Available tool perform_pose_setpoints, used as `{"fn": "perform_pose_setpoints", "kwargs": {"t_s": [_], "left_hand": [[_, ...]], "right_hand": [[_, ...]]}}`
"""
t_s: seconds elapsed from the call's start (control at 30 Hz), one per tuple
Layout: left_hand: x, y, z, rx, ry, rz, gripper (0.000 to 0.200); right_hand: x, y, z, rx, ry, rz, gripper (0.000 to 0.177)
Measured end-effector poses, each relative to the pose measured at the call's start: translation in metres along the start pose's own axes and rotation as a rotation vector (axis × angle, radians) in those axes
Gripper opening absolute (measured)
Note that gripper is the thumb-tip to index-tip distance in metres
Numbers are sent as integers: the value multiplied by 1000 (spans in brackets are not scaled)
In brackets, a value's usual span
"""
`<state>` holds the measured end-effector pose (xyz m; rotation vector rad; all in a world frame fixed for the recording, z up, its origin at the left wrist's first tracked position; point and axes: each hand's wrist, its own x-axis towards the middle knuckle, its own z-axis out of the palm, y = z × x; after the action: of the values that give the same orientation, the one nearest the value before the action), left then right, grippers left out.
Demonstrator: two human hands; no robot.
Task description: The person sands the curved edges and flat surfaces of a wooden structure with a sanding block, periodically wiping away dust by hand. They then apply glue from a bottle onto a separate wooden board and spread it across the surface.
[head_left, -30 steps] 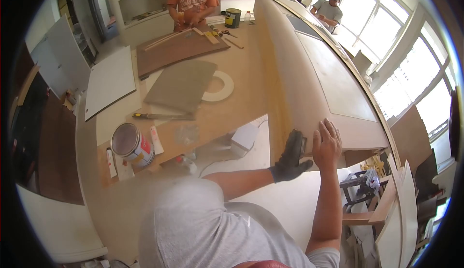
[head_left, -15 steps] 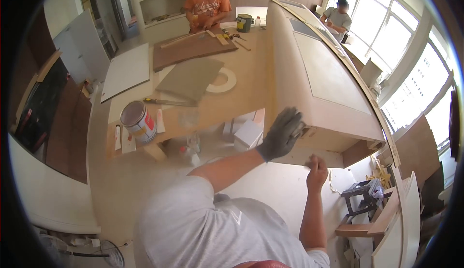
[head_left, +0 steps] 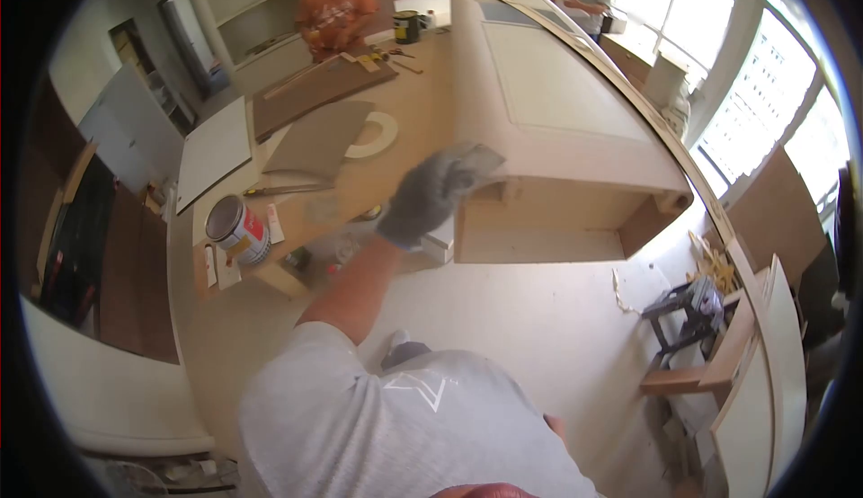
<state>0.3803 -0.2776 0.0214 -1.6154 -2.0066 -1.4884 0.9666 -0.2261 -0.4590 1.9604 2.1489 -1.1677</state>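
My left hand [head_left: 430, 194], in a grey glove, is closed on a small thin greyish sheet [head_left: 486, 160], at the near left corner of a long, pale, box-shaped panel [head_left: 584, 152]. The panel has a rounded left edge and an open hollow end facing me. Only a bit of skin beside my shirt, perhaps my right hand [head_left: 555, 425], shows low in the view; its fingers are hidden.
Left of the panel, a wooden table [head_left: 409, 129] bears an open paint can [head_left: 237, 228], a dark-handled tool, a white ring [head_left: 382, 137] and brown boards. Two people stand beyond. A dark stand [head_left: 688, 309] and boards lie at right.
The view has shifted. My left hand has moved back off the panel's surface to its left corner, and the sheet shows more. My right hand has dropped from below the panel towards my body.
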Motion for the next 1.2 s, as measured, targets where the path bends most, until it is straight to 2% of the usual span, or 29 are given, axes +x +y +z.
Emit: {"fn": "perform_pose_setpoints", "kwargs": {"t_s": [0.07, 0.1, 0.2, 0.27, 0.3, 0.4, 0.5, 0.6, 0.7, 0.8, 0.9, 0.93, 1.03, 1.1, 1.13, 1.17, 1.2], "left_hand": [[0, -17, 15, -14, -52, -6, 40], [2, -28, 27, 25, -73, 28, 40], [2, -58, 53, 166, -99, 104, 39], [22, -32, 42, 213, -127, 100, 34], [36, 0, 40, 192, -169, 73, 31], [42, 1, 59, 348, -11, 167, 27], [33, -5, 52, 280, -94, 7, 30], [9, -18, 32, 85, -61, -62, 35], [-4, -32, 19, 187, -112, -170, 46], [-10, -65, 43, 244, 156, 76, 54], [-13, -62, 45, 183, 104, -49, 63], [-19, -63, 45, 118, 179, -55, 57], [-47, -52, 10, -217, -93, -354, 50], [-97, -102, 30, -275, -136, -309, 43], [-129, -134, 48, -65, -186, -170, 42], [-148, -143, 50, -106, -288, -256, 41], [-163, -143, 47, -138, -388, -345, 40]], "right_hand": [[-40, 88, 23, 215, 125, -51, 40], [-54, 98, 18, 213, 56, 66, 40], [-64, 86, 10, 261, -81, 307, 38], [-47, 71, 8, 322, -130, 350, 37], [-37, 60, 5, 351, -149, 362, 36], [-8, 29, -4, 439, -182, 400, 35], [26, -2, -16, 535, -166, 413, 34], [48, -29, -20, 596, -116, 394, 34], [49, -77, -24, 570, -54, 293, 38], [41, -129, -24, 373, -137, 176, 42], [69, -149, 3, 140, -78, -231, 44], [64, -173, 0, 115, -49, -315, 43], [10, -301, -18, 139, 70, -601, 44], [-19, -367, -24, 206, 9, -626, 46], [-41, -404, -30, 204, -35, -596, 54], [-58, -431, -31, 199, -85, -572, 62], [-62, -443, -23, 121, -80, -671, 74]]}}
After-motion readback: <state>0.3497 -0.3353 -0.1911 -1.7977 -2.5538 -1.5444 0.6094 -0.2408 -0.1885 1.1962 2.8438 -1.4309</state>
